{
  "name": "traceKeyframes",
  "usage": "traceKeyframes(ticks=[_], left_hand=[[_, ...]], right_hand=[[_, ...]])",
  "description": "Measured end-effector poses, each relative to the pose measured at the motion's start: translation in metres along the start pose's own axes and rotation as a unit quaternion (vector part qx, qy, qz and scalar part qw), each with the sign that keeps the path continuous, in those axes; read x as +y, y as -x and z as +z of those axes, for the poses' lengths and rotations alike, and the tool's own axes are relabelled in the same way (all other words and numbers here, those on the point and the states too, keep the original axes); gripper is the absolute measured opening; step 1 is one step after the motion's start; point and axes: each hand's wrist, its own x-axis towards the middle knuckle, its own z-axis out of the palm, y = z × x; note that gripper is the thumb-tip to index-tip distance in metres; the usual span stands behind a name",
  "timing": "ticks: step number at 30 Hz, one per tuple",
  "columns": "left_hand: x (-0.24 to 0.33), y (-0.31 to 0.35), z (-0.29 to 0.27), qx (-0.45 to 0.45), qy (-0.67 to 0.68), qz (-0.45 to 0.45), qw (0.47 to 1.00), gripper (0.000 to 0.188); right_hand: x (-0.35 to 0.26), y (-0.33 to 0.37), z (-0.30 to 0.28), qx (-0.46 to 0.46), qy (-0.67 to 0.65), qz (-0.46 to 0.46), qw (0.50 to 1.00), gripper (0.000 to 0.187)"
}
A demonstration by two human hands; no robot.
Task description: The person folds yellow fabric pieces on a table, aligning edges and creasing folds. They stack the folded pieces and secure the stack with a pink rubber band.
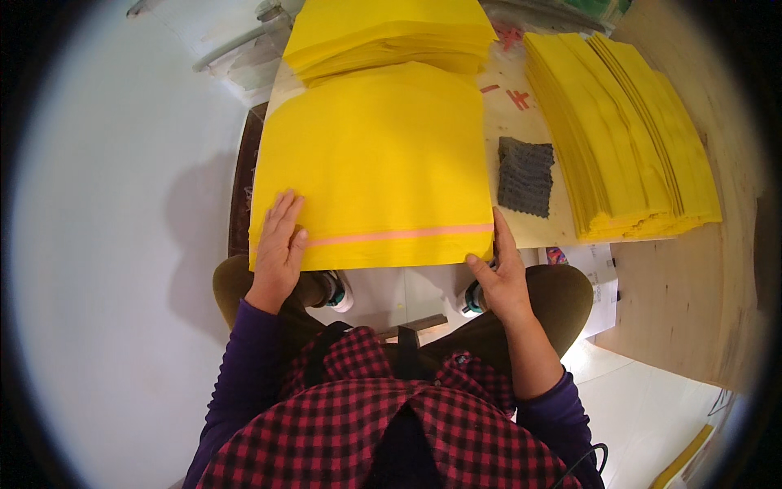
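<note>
A yellow fabric sheet (375,163) lies in front of me on the table, with a straight pink strip (399,235) running across it close to its near edge. My left hand (278,248) rests flat on the sheet's near left corner, fingers stretched out and pointing away from me. At the near right corner is my right hand (503,277). Its thumb touches the corner and its forefinger stretches along the right side, thumb and finger apart. The other fingers of that hand are partly hidden.
Behind the sheet is a stack of yellow fabric (391,33). More folded yellow stacks (611,138) lie at the right of the table (533,232). A dark grey zigzag-edged cloth piece (525,175) sits between. A wooden board (684,301) stands at far right; my knees are below the table edge.
</note>
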Motion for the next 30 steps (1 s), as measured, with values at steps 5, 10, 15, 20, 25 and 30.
traceKeyframes(ticks=[5, 10, 15, 20, 25, 30], left_hand=[[0.004, -0.001, 0.002, -0.012, -0.057, 0.002, 0.998, 0.043], [0.014, -0.003, -0.002, 0.008, -0.045, 0.02, 0.999, 0.039], [0.005, 0.011, -0.012, 0.044, -0.002, 0.009, 0.999, 0.037], [-0.019, 0.023, -0.023, 0.178, 0.171, -0.162, 0.956, 0.042], [-0.032, 0.023, -0.03, 0.182, 0.333, -0.325, 0.866, 0.059], [-0.039, 0.023, -0.03, 0.137, 0.389, -0.302, 0.859, 0.058]], right_hand=[[0.001, 0.002, -0.005, -0.021, -0.051, 0.013, 0.998, 0.075], [-0.001, 0.002, -0.008, -0.017, -0.038, 0.006, 0.999, 0.074], [0.0, 0.002, -0.01, -0.022, -0.051, 0.02, 0.998, 0.073], [0.0, 0.003, -0.011, -0.025, -0.093, -0.002, 0.995, 0.07], [-0.002, 0.001, -0.013, 0.009, -0.036, -0.039, 0.999, 0.071], [-0.009, 0.003, -0.006, -0.049, -0.002, -0.058, 0.997, 0.074]])
